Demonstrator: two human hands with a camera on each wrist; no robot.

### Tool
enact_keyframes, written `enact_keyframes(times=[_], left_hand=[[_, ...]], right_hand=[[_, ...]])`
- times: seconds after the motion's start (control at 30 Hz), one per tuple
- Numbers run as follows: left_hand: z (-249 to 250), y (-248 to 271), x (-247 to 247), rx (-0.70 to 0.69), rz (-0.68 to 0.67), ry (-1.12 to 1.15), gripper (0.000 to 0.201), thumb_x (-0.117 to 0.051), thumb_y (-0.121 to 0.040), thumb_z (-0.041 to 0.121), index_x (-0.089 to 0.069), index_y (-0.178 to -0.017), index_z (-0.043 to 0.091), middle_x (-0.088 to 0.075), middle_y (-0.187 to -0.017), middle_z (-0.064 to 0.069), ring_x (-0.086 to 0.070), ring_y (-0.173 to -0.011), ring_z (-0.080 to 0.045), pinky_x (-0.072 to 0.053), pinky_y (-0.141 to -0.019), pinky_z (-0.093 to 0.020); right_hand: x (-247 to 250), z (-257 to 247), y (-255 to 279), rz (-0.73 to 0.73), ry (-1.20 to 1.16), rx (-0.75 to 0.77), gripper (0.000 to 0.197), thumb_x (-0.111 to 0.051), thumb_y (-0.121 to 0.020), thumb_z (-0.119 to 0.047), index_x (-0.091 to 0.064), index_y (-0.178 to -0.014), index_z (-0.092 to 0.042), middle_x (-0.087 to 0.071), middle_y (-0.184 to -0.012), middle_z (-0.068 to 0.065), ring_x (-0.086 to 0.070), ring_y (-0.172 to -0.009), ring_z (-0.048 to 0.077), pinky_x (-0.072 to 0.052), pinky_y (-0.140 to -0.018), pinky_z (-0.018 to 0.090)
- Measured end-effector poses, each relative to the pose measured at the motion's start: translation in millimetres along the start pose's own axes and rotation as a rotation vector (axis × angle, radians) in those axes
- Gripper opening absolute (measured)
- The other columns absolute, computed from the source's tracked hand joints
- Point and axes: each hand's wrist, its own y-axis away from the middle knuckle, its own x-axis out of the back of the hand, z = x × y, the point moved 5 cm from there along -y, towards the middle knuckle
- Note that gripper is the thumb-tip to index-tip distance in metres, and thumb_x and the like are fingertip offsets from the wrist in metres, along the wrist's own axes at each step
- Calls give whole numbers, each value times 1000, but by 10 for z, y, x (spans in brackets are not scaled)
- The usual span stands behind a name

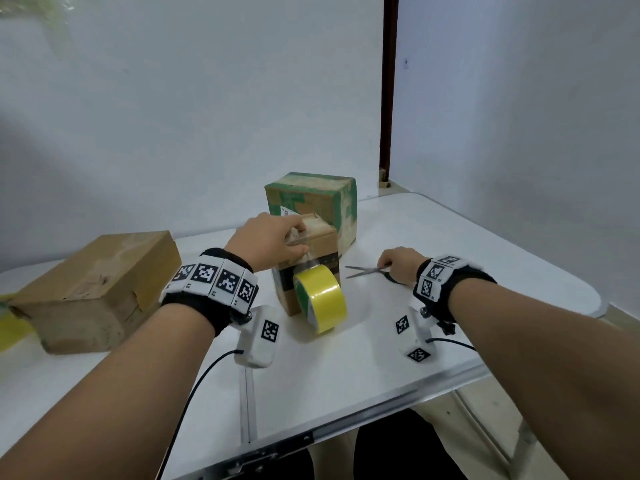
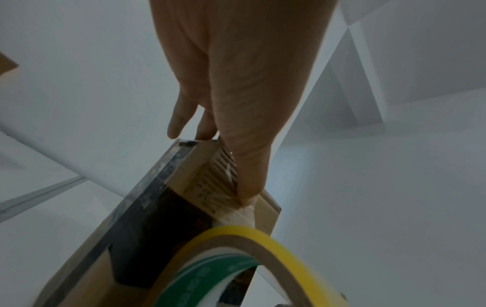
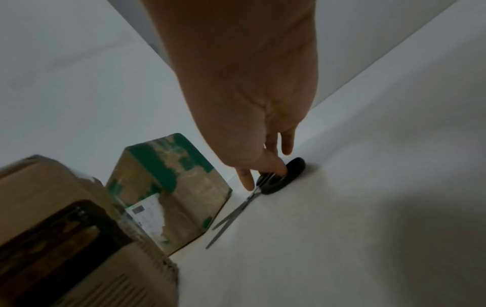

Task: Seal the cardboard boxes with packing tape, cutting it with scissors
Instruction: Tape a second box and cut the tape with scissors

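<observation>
A small cardboard box (image 1: 322, 245) (image 2: 147, 228) (image 3: 52, 238) stands mid-table. My left hand (image 1: 301, 237) (image 2: 215, 164) lies over its top front edge, fingers on top and thumb (image 2: 247, 187) pressing clear tape onto the front face. A yellow tape roll (image 1: 325, 299) (image 2: 276, 255) leans on that face, its strip running up under the thumb. To the right, scissors (image 1: 363, 270) (image 3: 231, 216) lie flat with blades slightly apart. My right hand (image 1: 386, 266) (image 3: 263, 174) pinches their black handle with its fingertips.
A taller box with green tape (image 1: 311, 195) (image 3: 178, 187) stands just behind the small one. A flat brown box (image 1: 93, 289) sits at the left, with something yellow (image 1: 10, 327) beside it. The white table (image 1: 450, 244) meets walls behind and at the right.
</observation>
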Motion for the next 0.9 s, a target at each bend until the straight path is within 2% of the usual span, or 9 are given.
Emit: enact_keyframes(times=[0.13,0.2,0.33,0.53,0.6,0.7,0.77,0.83,0.9], left_hand=[[-7,3,10,-9,8,22,41,-64,-84,51,-59,-118,28,-67,-101,0,-57,-86,-17,-49,-81,-31],[8,18,26,-13,11,23,41,-63,-85,51,-59,-119,27,-67,-102,1,-52,-83,-15,-46,-81,-29],[28,78,23,0,26,44,43,-62,-85,53,-58,-119,28,-67,-101,1,-54,-82,-15,-47,-80,-30],[19,142,12,6,104,149,42,-64,-85,51,-63,-117,24,-67,-90,-3,-60,-82,-18,-49,-76,-35],[12,133,13,-4,110,157,43,-64,-84,52,-63,-117,25,-68,-90,-2,-59,-82,-17,-50,-76,-35],[-12,120,22,-19,95,143,45,-63,-83,57,-62,-119,31,-68,-92,3,-58,-82,-14,-48,-75,-32],[-58,117,9,-26,69,158,45,-64,-82,57,-62,-120,33,-67,-97,6,-59,-87,-14,-44,-74,-28],[-106,132,-10,-32,38,278,44,-69,-81,52,-62,-120,34,-66,-105,10,-59,-96,-12,-43,-78,-25],[-136,139,-33,-35,6,426,45,-73,-80,45,-62,-122,35,-63,-113,14,-57,-105,-6,-42,-88,-20]], right_hand=[[-2,21,17,66,107,22,27,-54,-95,-21,-60,-121,-14,-57,-122,13,-55,-110,31,-47,-87,34],[15,1,47,39,184,9,26,-55,-94,-19,-59,-117,-8,-59,-114,14,-58,-98,29,-48,-78,33],[63,-12,99,81,217,-21,20,-57,-91,-21,-53,-102,-5,-54,-95,12,-51,-79,26,-41,-65,29],[201,90,23,301,-362,-48,28,-63,-89,-19,-55,-112,-4,-60,-113,18,-56,-93,27,-47,-74,32],[340,61,15,403,-522,-50,30,-64,-88,-14,-58,-116,-5,-62,-114,17,-56,-89,23,-45,-70,27],[593,-138,40,524,-716,70,29,-64,-86,-7,-63,-114,-10,-65,-86,5,-58,-83,21,-43,-62,12],[742,-376,85,543,-769,198,30,-65,-85,-8,-66,-114,-15,-56,-72,-9,-56,-82,17,-45,-70,17],[843,-631,130,542,-757,315,32,-67,-85,-11,-67,-117,-17,-54,-74,-13,-56,-81,12,-47,-82,26],[886,-877,180,519,-715,434,32,-67,-87,-13,-66,-118,-19,-58,-79,-11,-55,-74,3,-47,-78,17]])
